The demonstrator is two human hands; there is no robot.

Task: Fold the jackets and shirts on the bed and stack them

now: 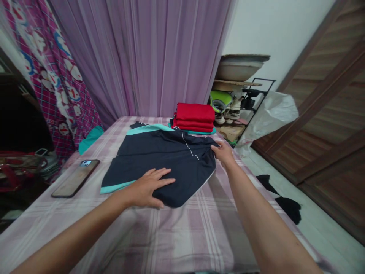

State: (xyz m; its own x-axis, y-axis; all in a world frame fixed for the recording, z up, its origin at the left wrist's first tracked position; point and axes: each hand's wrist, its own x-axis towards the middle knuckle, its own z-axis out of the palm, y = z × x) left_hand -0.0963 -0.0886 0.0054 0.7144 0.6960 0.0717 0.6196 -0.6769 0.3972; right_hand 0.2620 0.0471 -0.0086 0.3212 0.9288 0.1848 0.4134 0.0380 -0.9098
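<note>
A dark navy garment (154, 146) with turquoise edges and white piping lies spread on the plaid bedsheet (182, 236); whether it is a shirt or another piece of clothing I cannot tell. My left hand (152, 187) rests flat on its near part, fingers spread. At the garment's right end, my right hand (223, 153) pinches a bunched bit of the cloth between thumb and fingers. Creases run through the fabric near that grip. Just behind the garment sits a stack of folded red clothes (195, 116), with turquoise cloth under it.
A phone (76, 178) lies face down at the left. Purple curtains (148, 57) hang behind the bed. On the right stand a shoe rack (236, 106), a white plastic bag (270, 114) and a wooden door (327, 125). Black cloth (285, 205) lies on the floor.
</note>
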